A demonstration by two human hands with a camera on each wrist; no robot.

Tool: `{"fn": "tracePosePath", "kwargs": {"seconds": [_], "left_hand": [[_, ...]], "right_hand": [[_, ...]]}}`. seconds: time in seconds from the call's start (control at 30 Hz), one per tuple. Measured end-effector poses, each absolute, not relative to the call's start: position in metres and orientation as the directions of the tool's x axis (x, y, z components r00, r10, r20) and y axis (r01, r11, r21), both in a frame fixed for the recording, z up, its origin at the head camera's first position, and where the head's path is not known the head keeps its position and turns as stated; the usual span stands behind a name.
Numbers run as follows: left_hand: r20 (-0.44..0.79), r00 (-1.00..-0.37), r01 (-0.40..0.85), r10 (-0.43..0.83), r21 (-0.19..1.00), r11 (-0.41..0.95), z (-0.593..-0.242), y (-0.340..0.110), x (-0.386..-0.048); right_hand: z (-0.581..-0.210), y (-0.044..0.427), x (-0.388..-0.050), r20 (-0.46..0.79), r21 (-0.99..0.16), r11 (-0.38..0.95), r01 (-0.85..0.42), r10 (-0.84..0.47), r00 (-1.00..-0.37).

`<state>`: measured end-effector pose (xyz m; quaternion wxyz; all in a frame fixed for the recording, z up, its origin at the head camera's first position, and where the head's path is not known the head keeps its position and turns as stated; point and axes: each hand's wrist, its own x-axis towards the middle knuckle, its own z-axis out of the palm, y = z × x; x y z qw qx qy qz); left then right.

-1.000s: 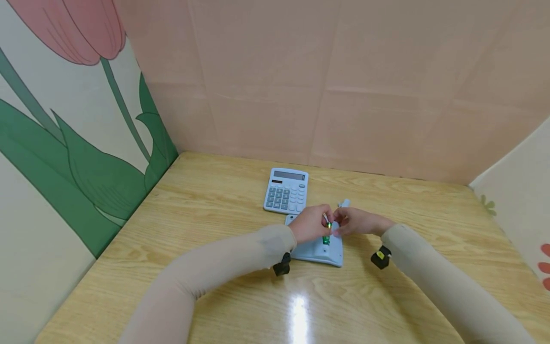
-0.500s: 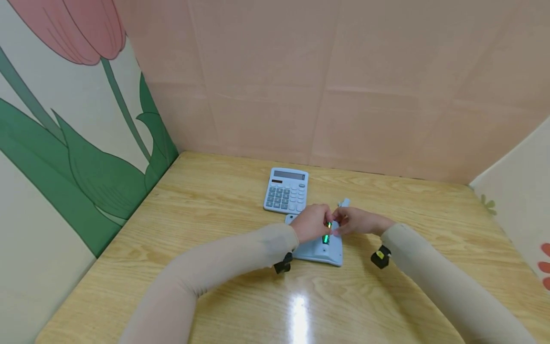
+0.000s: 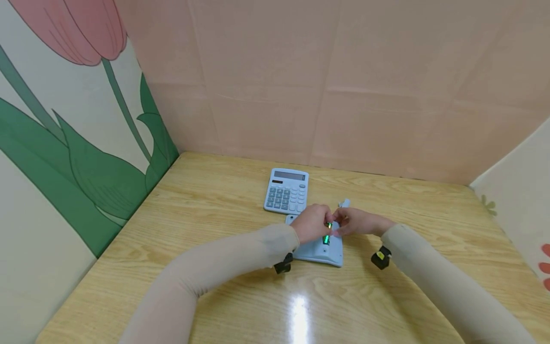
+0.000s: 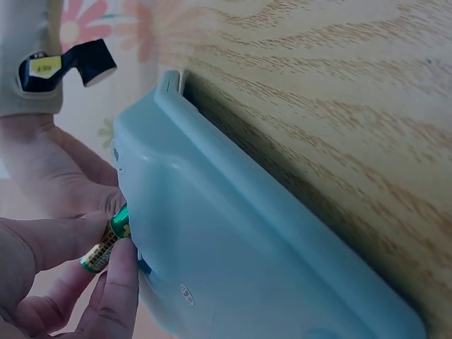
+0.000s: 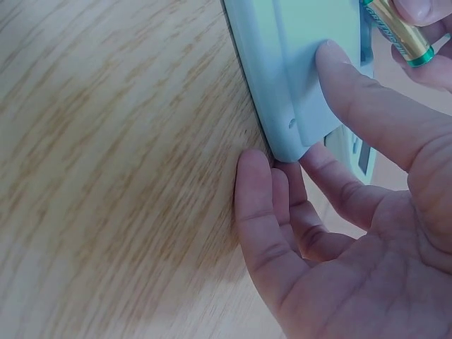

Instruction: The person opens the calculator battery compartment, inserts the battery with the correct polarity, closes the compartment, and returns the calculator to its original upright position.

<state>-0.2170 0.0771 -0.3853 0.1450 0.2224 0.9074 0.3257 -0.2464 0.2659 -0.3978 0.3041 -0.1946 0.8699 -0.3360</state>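
Observation:
A light-blue calculator (image 3: pixel 318 256) lies face down on the table, its back facing up. My left hand (image 3: pixel 310 223) pinches a green and gold battery (image 4: pixel 104 248) between thumb and fingers. The battery is tilted at the slot in the calculator's back; how far in it sits is hidden by my fingers. At the calculator's right side, my right hand (image 3: pixel 358 221) grips the edge. Its thumb (image 5: pixel 346 74) presses on the back, while the other fingers (image 5: pixel 254 191) curl by the edge and partly under it.
Just behind, a second light-blue calculator (image 3: pixel 286 191) lies face up, close to the first. A small light-blue piece (image 3: pixel 345 203) is beyond my right hand. The wooden table (image 3: pixel 206 200) meets walls at the back and left.
The battery's upper end, which stuck up beside my left fingers a second ago, has tipped down toward the slot. My right hand keeps its place.

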Motion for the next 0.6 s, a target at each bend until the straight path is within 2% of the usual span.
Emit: {"fn": "tracePosePath", "kwargs": {"seconds": [0.27, 0.6], "left_hand": [[-0.127, -0.863, 0.288, 0.489, 0.673, 0.682, -0.3834, 0.0776, -0.2158], [-0.152, -0.865, 0.257, 0.477, 0.682, 0.684, -0.3829, 0.0756, -0.2171]], "right_hand": [[-0.3988, 0.2681, -0.2444, -0.402, -0.727, 0.678, -0.112, -0.552, -0.731], [-0.3988, 0.2669, -0.246, -0.408, -0.698, 0.705, -0.125, -0.535, -0.74]]}}
